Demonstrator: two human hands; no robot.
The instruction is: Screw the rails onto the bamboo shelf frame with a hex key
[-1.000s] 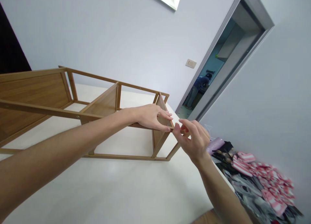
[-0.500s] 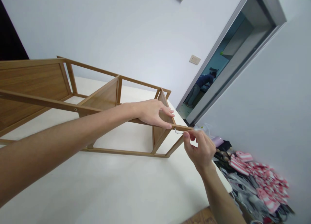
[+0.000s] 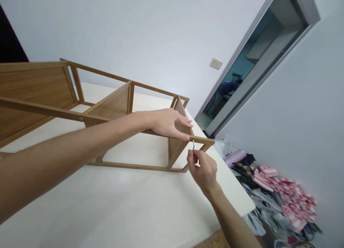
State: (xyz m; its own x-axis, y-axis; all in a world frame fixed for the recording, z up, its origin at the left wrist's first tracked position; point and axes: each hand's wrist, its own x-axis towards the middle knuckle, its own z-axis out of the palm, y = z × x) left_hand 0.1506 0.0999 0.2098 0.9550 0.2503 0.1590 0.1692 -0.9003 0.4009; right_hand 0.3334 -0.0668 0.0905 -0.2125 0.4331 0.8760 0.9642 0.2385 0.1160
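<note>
A wooden shelf unit (image 3: 107,77) lies on its side on a white table (image 3: 126,205). My left hand (image 3: 168,122) reaches across its near rail and steadies it by the end shelf, thumb on the rail and fingers over the panel. Just below that rail, my right hand (image 3: 202,169) pinches a small bent metal Allen key (image 3: 193,144) between thumb and fingers. The key's upper end meets the rail beside my left thumb; whether it sits in a screw head is too small to see.
Past the table's right edge lie red-and-white striped cloth (image 3: 292,194), plastic bags (image 3: 255,221) and a purple roll (image 3: 235,157). A wall with a light switch (image 3: 216,63) stands behind. Through a doorway, a person (image 3: 224,92) bends over.
My right hand has swung left and toward me, turning the Allen key from pointing right along the rail to pointing down. My left hand stays in place on the shelf unit.
</note>
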